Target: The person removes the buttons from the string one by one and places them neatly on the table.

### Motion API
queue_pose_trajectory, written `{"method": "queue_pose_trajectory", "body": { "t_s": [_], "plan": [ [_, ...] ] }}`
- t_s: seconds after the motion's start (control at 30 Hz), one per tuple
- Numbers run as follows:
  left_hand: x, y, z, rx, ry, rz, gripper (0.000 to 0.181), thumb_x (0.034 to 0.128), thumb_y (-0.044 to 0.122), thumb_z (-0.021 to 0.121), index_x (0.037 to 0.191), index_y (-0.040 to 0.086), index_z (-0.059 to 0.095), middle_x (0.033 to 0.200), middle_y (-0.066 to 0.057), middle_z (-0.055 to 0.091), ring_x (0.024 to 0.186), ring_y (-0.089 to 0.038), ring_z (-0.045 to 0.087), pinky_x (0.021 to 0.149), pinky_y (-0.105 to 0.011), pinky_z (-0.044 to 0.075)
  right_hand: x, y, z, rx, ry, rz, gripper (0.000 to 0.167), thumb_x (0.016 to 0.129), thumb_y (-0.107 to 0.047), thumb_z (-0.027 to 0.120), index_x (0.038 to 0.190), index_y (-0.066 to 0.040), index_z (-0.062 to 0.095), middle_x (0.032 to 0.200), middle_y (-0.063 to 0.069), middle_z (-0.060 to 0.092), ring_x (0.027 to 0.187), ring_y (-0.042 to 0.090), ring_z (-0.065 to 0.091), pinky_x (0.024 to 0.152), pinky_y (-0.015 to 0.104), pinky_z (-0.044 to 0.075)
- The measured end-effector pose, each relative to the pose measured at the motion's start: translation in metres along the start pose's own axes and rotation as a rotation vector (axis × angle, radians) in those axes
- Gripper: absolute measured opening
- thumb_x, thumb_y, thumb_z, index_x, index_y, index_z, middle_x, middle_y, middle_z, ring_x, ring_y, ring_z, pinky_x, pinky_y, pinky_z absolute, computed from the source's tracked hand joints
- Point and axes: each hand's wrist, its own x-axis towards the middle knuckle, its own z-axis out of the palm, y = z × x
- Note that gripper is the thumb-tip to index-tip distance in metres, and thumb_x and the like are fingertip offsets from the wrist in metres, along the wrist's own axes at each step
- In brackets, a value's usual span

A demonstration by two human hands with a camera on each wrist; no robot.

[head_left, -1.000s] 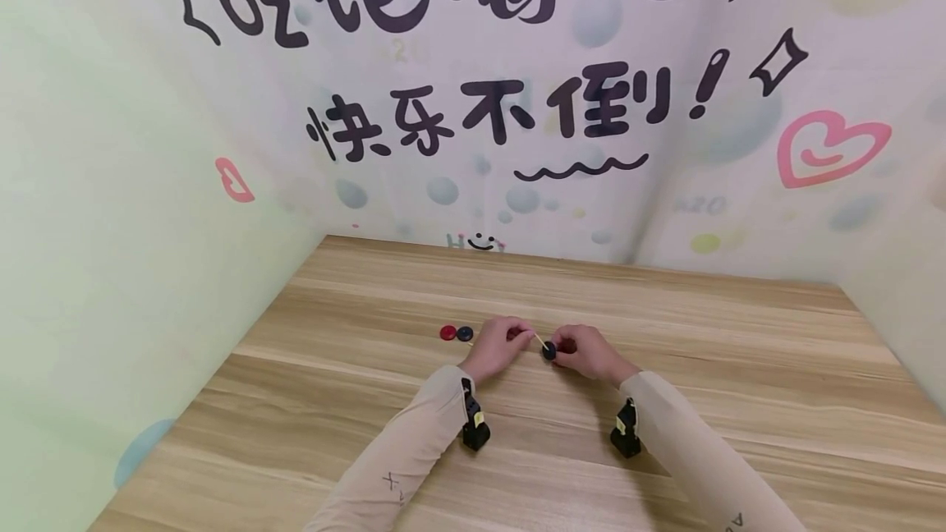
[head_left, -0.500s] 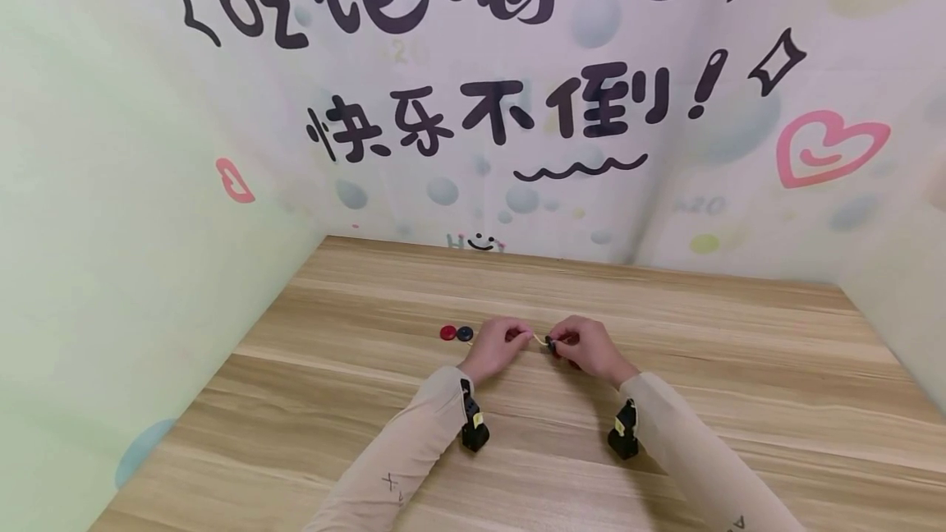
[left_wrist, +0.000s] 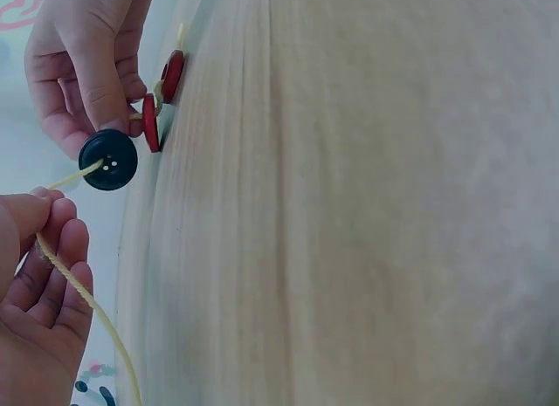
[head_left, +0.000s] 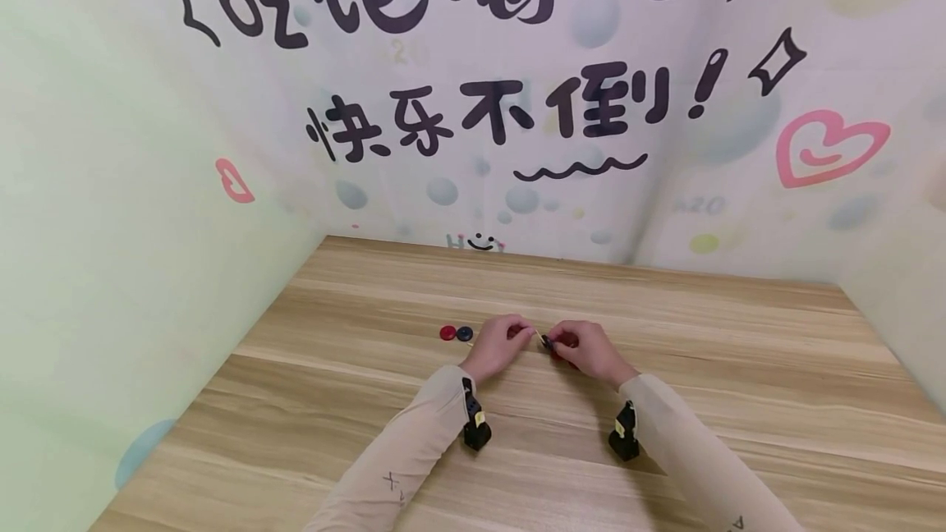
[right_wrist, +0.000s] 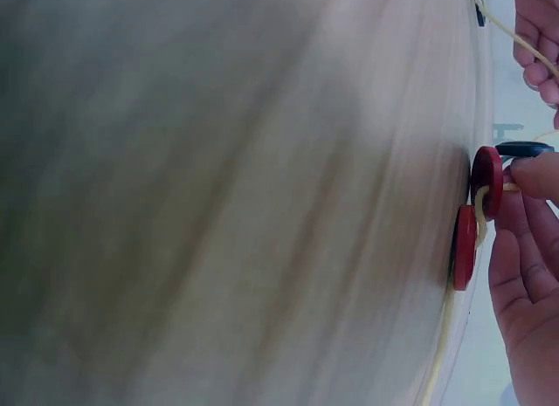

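Dark button [left_wrist: 108,160], held just above the worktop [head_left: 517,474] between the two hands, its face turned toward the left hand in the left wrist view. A yellow cord [left_wrist: 101,315] enters one of its holes; two other holes show pale. The right hand [head_left: 589,349] pinches the button at its edge between thumb and fingers, the thumb covering a little of the rim. The left hand [head_left: 498,345] pinches the cord near the button, the remaining fingers curled, and the cord trails on below this grip. The forearms, in beige sleeves [head_left: 702,454], reach in from the near side and converge, hands close together but apart. Strung on the cord beyond the right fingers are two visible red buttons [left_wrist: 150,122], partly hidden by the right hand in the head view. Outside the left hand, two further buttons lie flat side by side: one loose red button [head_left: 447,332] and one loose dark button [head_left: 464,333]. Five buttons are thus visible, three red and two dark. Each wrist carries one black device [head_left: 625,431]. Behind stands a pale backdrop [head_left: 443,216] with black lettering and pink hearts.
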Motion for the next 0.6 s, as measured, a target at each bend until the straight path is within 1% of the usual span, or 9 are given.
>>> {"method": "queue_pose_trajectory", "body": {
  "t_s": [0.13, 0.27, 0.33, 0.47, 0.6],
  "plan": [
    [0.0004, 0.0017, -0.0011, -0.01, 0.021, -0.019, 0.015, 0.088, 0.017, 0.055, 0.091, 0.007, 0.066, 0.082, 0.002, 0.062, 0.074, -0.007, 0.052, 0.068, -0.02, 0.043, 0.0009, 0.0016, 0.0011, -0.047, -0.006, -0.024, 0.007, 0.079, 0.0, 0.063, 0.085, -0.001, 0.066, 0.081, 0.006, 0.064, 0.071, 0.012, 0.056, 0.061, 0.023, 0.045],
    [-0.0008, 0.0022, -0.0036, -0.012, 0.041, -0.01, 0.015, 0.0877, 0.017, 0.056, 0.091, 0.006, 0.066, 0.082, 0.001, 0.062, 0.074, -0.008, 0.053, 0.068, -0.02, 0.043, 0.0009, 0.001, 0.0004, -0.081, -0.013, -0.025, 0.005, 0.08, -0.003, 0.063, 0.083, -0.003, 0.066, 0.078, 0.003, 0.063, 0.066, 0.01, 0.051, 0.057, 0.022, 0.044],
    [-0.0018, 0.0019, -0.0051, -0.017, 0.043, -0.008, 0.015, 0.0876, 0.017, 0.056, 0.091, 0.005, 0.066, 0.083, 0.0, 0.063, 0.075, -0.009, 0.054, 0.068, -0.02, 0.043, 0.0006, 0.0005, -0.0003, -0.071, -0.01, -0.025, 0.005, 0.081, -0.003, 0.061, 0.083, -0.003, 0.065, 0.074, 0.002, 0.062, 0.062, 0.009, 0.051, 0.054, 0.022, 0.044],
    [-0.0036, -0.0017, -0.0077, -0.023, 0.014, -0.018, 0.015, 0.0875, 0.016, 0.056, 0.091, 0.005, 0.066, 0.085, -0.001, 0.063, 0.076, -0.01, 0.054, 0.068, -0.02, 0.043, 0.0011, 0.0016, -0.0011, -0.044, 0.028, -0.027, 0.005, 0.083, -0.004, 0.059, 0.083, -0.004, 0.064, 0.071, -0.001, 0.061, 0.06, 0.008, 0.052, 0.053, 0.022, 0.044],
    [-0.005, -0.0052, -0.0091, -0.015, -0.04, -0.012, 0.015, 0.087, 0.015, 0.056, 0.091, 0.004, 0.066, 0.087, -0.002, 0.062, 0.077, -0.01, 0.053, 0.069, -0.022, 0.043, 0.0017, 0.0025, -0.0011, -0.033, 0.058, -0.026, 0.005, 0.083, -0.006, 0.06, 0.084, -0.004, 0.064, 0.072, -0.001, 0.063, 0.062, 0.008, 0.053, 0.055, 0.022, 0.045]
  ]
}}
